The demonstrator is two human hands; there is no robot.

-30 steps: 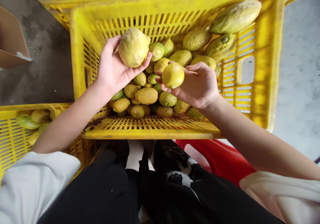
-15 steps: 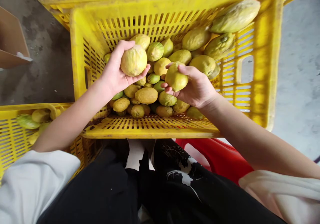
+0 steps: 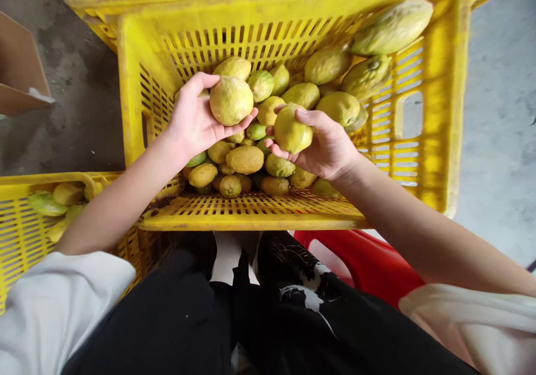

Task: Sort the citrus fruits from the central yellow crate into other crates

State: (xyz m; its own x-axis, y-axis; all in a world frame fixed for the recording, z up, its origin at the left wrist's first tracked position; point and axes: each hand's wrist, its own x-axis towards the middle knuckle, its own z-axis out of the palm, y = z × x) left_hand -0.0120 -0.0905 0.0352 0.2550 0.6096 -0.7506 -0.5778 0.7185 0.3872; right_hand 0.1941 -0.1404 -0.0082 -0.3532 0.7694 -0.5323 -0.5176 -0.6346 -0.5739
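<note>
My left hand holds a round, bumpy, pale yellow citrus fruit, with the thumb on its upper left and the fingers under it. To the right, my right hand grips a smoother yellow-green citrus fruit between thumb and fingers. The two held fruits are apart, above a yellow slotted plastic crate. Under them lies a pile of yellow and green citrus fruits of mixed sizes, partly hidden by my hands. Larger oblong fruits lie on the crate's right side.
Another yellow crate with green fruits adjoins the far side. A third crate with several fruits stands at the left. A cardboard box is on the floor at far left. A red plastic stool stands under the near edge.
My left hand has shifted slightly right with its fruit, and the fruit has turned a little in it. My right hand has moved very slightly left, still gripping its fruit.
</note>
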